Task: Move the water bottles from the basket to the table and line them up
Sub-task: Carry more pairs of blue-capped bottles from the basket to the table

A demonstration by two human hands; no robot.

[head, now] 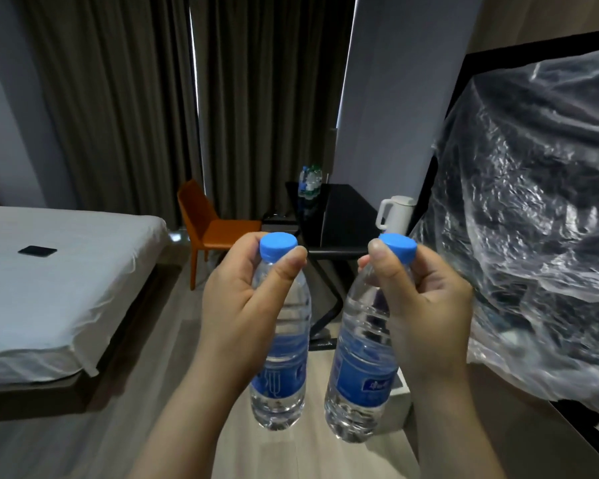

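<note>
- The left hand (236,305) held the left bottle (286,375) by its neck, in the air.
- The right hand (429,305) held the right bottle (360,378) likewise.
- Other bottles (310,181) stood on the table's (346,209) far corner; these two were not there yet.

Dim, cool light is filling the room. Strips of daylight are leaking through gaps in the dark curtains (118,98) at the far side. The plastic sheet (533,209) on the right is throwing white glare streaks, and the black table (346,209) is carrying a pale reflection. Near, the left hand (236,305) and right hand (426,305) are showing sharp, the left bottle (281,357) and right bottle (360,368) glinting in their grip. The far bottles (310,178) are blurring. Straight lines are bowing toward the edges.
</note>
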